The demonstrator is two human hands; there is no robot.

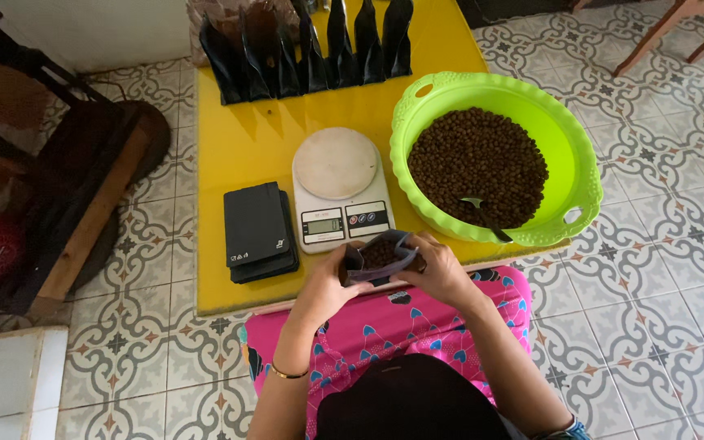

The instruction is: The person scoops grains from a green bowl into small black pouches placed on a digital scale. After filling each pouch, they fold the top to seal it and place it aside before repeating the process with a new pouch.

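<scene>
Green basin (417, 106) of coffee beans (474, 163) sits to my right, spoon (486, 216) in it; white scale (340, 187) dead ahead, black pouch stack (258, 232) left, filled bags (311, 53) lined at the back. My left hand (327, 285) and right hand (442, 269) both clasp an open pouch (380, 257) between them at the table's (246, 138) near edge.

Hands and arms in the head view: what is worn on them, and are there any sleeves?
Both forearms are bare, with no sleeves reaching them. The left hand has a thin gold-coloured bangle on its wrist. The right hand wears no visible ring; near that arm's elbow, a bit of blue patterned fabric shows at the frame edge. No gloves.
</scene>
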